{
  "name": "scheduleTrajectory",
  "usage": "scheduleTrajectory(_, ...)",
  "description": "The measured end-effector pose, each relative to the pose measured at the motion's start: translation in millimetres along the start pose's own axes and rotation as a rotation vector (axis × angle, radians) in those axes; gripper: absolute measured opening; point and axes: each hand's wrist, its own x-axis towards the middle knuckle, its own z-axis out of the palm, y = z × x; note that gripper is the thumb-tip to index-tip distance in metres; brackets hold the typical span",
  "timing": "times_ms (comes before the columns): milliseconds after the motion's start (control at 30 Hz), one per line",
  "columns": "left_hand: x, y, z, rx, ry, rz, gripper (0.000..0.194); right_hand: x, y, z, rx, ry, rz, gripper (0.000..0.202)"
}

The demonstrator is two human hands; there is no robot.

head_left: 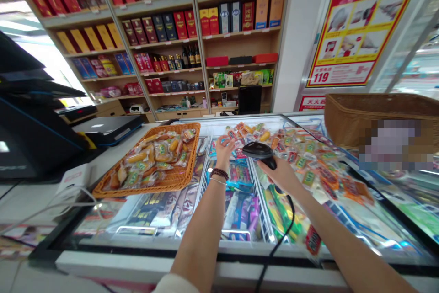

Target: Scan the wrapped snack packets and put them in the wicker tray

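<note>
My right hand (279, 175) is wrapped round the handle of a black handheld scanner (259, 149), whose cable hangs down over the freezer's front edge. Left of the scanner, my left hand (225, 147) is closed at the fingertips around a small packet, probably a wrapped snack (232, 135); its far side blends into the packets behind. Both hands are above the glass top of a freezer. Many small wrapped snacks (302, 161) lie loose on the glass to the right. An orange woven tray (196, 146) of wrapped snacks rests at the left.
A brown wicker basket (360, 114) stands at the right. Beyond the freezer are shelves (164, 41) of boxes and bottles. At the left are a dark flat device (108, 129), a white box (72, 178) with cables and a large black machine (27, 133).
</note>
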Motion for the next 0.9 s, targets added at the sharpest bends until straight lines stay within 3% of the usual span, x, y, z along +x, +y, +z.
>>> scheduleTrajectory(400,2,-3,-3.3,-0.038,-0.012,-0.010,0.063,1,5,1,0.014,0.004,0.015,0.031)
scheduleTrajectory(567,-2,2,0.1,-0.021,-0.016,-0.003,0.063,6,8,4,0.244,-0.022,-0.022,0.040)
scheduleTrajectory(667,4,18,2.6,-0.015,0.076,0.021,0.058,20,-1,12,0.455,-0.051,-0.003,0.045)
scheduleTrajectory(767,18,46,-3.3,0.087,0.167,0.120,0.050,40,-18,30,0.609,-0.086,0.016,0.048)
scheduleTrajectory(900,32,96,-36.5,0.195,0.264,0.220,0.038,60,-53,62,0.744,-0.123,0.025,0.044)
